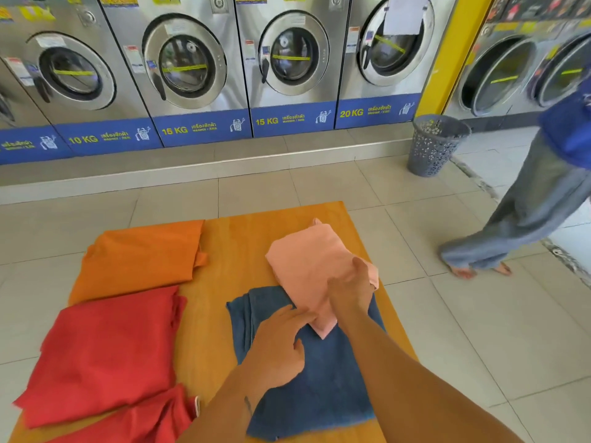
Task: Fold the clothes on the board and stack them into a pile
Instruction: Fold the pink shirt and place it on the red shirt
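A wooden board [230,251] lies on the tiled floor. On its right half a folded blue garment [319,388] lies flat, and a folded peach garment [307,260] rests partly over its far edge. My right hand [351,287] lies flat on the peach garment's near right part, fingers spread. My left hand [281,340] touches the peach garment's near corner with its fingertips, over the blue one. An orange garment [140,254] lies spread at the far left, and a red garment [105,353] lies near left.
A row of front-loading washing machines [188,65] stands behind a low step. A grey perforated laundry basket [435,145] stands at the back right. A person in loose grey trousers [524,215] is on the floor to the right of the board.
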`<state>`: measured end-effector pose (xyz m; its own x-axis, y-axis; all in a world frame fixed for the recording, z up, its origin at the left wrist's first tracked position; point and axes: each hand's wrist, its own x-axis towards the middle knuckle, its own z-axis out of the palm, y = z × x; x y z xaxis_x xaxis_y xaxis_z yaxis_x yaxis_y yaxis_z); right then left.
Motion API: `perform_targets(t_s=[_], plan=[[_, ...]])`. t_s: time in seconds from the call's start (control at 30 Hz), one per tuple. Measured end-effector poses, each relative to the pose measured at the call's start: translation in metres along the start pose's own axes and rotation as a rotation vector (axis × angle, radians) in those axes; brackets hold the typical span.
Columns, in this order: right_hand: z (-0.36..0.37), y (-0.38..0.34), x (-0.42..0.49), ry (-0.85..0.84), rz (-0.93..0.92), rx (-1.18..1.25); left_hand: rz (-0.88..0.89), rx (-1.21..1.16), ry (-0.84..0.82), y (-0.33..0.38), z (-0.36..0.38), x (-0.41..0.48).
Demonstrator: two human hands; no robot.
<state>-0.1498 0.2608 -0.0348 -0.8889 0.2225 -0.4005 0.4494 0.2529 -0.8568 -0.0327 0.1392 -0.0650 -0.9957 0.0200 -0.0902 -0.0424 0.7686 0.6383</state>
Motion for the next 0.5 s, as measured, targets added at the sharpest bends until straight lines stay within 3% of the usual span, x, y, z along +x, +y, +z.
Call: perform_targets(t_s=[0.13, 0.27, 0.37, 0.43, 0.5], plan=[[-0.01, -0.02, 0.003, -0.094, -0.116, 0.137, -0.119, -0.311, 0.122, -0.009, -0.021, 0.006], [-0.036, -0.048, -0.012, -0.239, -0.152, 0.357, -0.242, -0.556, 0.422, -0.012, -0.055, 0.015], [-0.076, -0.042, -0.019, -0.405, -0.122, 0.357, -0.331, -0.649, 0.647, -0.02, -0.075, 0.012], [-0.106, -0.023, -0.021, -0.523, -0.079, 0.228, -0.382, -0.668, 0.634, -0.024, -0.078, 0.005], [-0.126, 0.005, -0.027, -0.543, -0.107, -0.011, -0.394, -0.632, 0.514, -0.02, -0.07, -0.001]])
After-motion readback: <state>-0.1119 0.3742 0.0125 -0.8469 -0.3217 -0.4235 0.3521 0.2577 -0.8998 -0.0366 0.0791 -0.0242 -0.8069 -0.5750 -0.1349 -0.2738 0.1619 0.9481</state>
